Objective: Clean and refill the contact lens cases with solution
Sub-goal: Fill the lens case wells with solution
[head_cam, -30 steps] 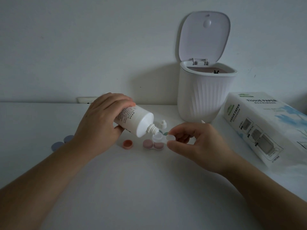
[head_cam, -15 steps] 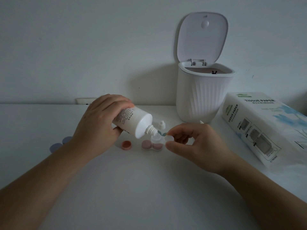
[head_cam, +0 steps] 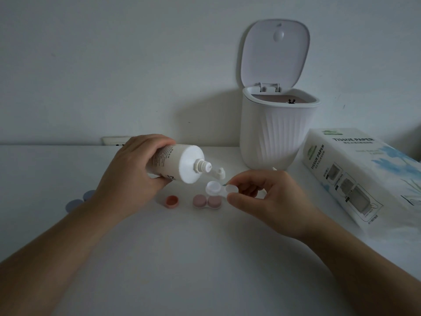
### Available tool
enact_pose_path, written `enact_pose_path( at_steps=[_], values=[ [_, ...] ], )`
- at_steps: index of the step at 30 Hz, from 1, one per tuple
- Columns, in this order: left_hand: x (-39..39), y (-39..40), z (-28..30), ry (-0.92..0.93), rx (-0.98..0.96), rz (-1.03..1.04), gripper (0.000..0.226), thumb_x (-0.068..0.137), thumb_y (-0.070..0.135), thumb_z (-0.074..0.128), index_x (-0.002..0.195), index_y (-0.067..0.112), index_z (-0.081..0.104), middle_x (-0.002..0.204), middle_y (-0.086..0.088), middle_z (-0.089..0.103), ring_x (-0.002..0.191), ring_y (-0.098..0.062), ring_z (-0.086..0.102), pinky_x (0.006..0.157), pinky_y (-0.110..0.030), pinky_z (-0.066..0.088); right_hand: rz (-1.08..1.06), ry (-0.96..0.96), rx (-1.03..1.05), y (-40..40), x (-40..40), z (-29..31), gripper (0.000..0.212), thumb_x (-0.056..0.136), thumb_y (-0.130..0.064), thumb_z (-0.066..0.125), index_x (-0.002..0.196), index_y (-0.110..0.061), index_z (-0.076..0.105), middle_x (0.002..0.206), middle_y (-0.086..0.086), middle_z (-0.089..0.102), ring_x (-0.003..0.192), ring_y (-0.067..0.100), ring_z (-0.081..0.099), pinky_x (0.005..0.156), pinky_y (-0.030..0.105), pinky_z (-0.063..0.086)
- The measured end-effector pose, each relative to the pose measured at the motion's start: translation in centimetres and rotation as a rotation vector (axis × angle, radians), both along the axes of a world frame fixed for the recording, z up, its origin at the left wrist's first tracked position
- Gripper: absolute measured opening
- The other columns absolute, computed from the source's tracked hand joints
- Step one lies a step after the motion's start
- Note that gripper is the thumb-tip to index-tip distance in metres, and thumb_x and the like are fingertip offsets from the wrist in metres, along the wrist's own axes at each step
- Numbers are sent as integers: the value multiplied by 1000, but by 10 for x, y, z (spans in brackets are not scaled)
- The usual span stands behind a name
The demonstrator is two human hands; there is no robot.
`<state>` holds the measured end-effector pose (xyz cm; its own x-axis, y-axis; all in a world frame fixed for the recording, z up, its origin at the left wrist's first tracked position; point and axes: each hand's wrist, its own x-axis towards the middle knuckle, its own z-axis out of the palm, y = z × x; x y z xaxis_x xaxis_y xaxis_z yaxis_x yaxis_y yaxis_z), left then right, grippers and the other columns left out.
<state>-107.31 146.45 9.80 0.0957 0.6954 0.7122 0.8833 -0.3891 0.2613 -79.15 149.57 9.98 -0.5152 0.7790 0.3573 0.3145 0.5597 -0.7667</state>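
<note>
Refill under way: solution bottle tipped over clear lens case.
Left hand [head_cam: 134,169] wraps the solution bottle [head_cam: 176,163], nozzle just above the clear lens case [head_cam: 216,189] pinched in right hand [head_cam: 268,195]; a hard squeeze may overflow. Fill level unclear.

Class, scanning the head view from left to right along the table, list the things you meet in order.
Bluish caps → left hand → solution bottle → white lens case → right hand → tissue box.
</note>
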Motion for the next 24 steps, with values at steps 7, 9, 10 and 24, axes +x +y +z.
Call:
enact_pose_path(
  at_steps=[7,9,10,24],
  values=[
    [-2,-4,0,-159,-65,32,70,63,8,94,124,18,63,119,11,63,111,-8,54,91,-4,36,24,-23,-17,2,2,0,24,76,-46,71,93,-30,77,80,-4,72,70,15,65,70,33,56],
    [-2,-5,0,-248,-89,49,69,64,12,94,123,26,61,118,17,63,106,0,54,87,2,33,22,-68,-14,2,3,0,29,75,-49,70,96,-31,77,78,-6,70,68,16,61,68,33,53],
    [-2,-6,0,-297,-99,55,68,65,14,93,122,32,60,116,20,63,103,6,54,85,3,33,25,-101,-9,2,3,0,30,75,-50,70,97,-32,77,77,-7,68,66,15,58,67,33,52],
    [-1,0,0,-691,-204,7,65,53,42,87,114,33,65,107,21,74,103,0,69,91,-31,53,154,-386,-102,1,2,-1,17,79,-43,80,92,-51,74,55,-18,50,51,1,45,54,12,35]
  ],
)
